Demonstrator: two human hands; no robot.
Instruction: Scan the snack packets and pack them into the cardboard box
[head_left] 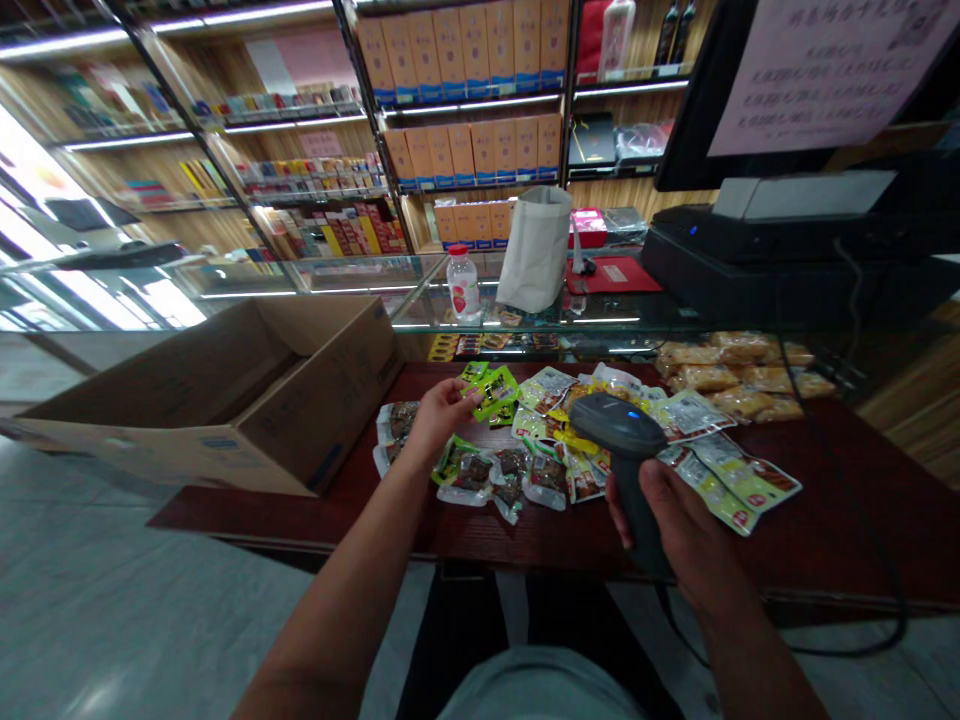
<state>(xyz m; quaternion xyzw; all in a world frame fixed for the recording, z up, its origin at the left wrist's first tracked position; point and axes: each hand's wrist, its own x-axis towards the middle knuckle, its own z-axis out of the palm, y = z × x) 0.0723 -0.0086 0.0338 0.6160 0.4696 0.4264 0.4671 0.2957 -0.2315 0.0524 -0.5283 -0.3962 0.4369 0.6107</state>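
My left hand [447, 408] pinches a small bright green snack packet [496, 393] above the dark red wooden counter. My right hand [667, 510] is wrapped round the handle of a black barcode scanner [616, 424], whose head points left over the heap. Below my left hand lie several clear vacuum packs of dark food [510, 470]. Under and beside the scanner are white and green snack pouches [739, 480], with some yellow packets [568, 436] among them. The scanner's head covers part of this heap.
An open cardboard box [300, 400] stands at the left. Wrapped bread packs [739, 375] are piled at the right, near the scanner's cable [885, 560]. On the glass case behind are a red-capped bottle [463, 285], a white paper bag [535, 250] and a monitor [697, 120].
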